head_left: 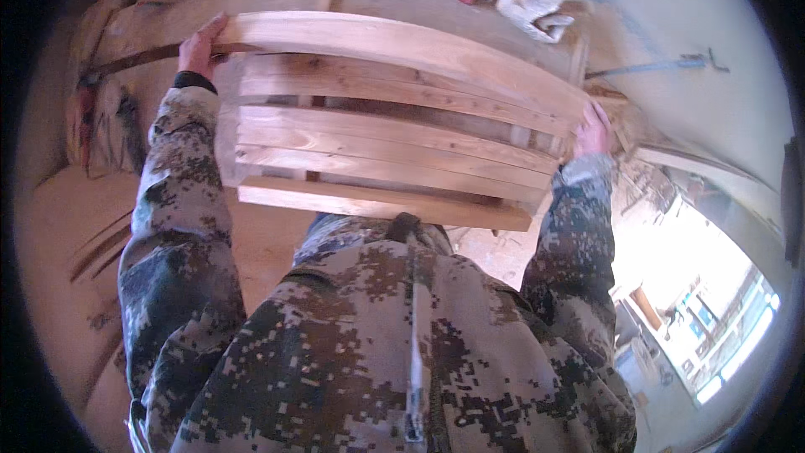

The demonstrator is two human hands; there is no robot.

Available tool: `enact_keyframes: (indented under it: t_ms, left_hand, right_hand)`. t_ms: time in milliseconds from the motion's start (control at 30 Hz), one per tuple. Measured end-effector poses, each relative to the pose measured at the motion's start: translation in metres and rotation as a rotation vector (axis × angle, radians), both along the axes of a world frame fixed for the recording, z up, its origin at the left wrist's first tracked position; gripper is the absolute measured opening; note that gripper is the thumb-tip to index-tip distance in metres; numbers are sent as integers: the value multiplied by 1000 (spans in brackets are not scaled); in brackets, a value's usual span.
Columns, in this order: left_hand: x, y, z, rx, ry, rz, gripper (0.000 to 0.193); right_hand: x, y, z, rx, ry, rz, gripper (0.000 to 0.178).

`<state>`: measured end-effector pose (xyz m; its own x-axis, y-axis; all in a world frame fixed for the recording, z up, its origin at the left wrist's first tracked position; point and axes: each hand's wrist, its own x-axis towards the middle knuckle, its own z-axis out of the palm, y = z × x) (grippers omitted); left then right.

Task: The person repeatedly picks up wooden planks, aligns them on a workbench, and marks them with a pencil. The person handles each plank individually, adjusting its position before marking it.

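Two hands clamp slatted wooden crate [394, 126]: left hand [199, 46], right hand [592, 131] gripping opposite ends.

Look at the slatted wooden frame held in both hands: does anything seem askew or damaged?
Nothing clearly stands out. The pale slatted wooden frame is gripped at both ends by the left hand and right hand; its slats look curved only through lens bending.

The wooden slatted frame [394, 117] hides the palms of both hands and the floor beneath.
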<state>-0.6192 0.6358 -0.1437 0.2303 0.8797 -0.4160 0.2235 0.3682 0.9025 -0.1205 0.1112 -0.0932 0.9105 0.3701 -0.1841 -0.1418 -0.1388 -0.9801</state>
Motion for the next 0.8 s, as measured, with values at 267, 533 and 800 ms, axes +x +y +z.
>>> enact_keyframes:
  t_ms: [267, 533, 800]
  left_hand:
    - [33, 67, -55, 848, 614, -788, 38]
    - [41, 80, -115, 404, 531, -538, 41]
    - [48, 47, -63, -265, 309, -362, 47]
  right_hand:
    - [92, 45, -13, -620, -276, 222, 35]
    - [109, 40, -41, -673, -211, 435, 50]
    - [74, 13, -45, -197, 56, 432, 45]
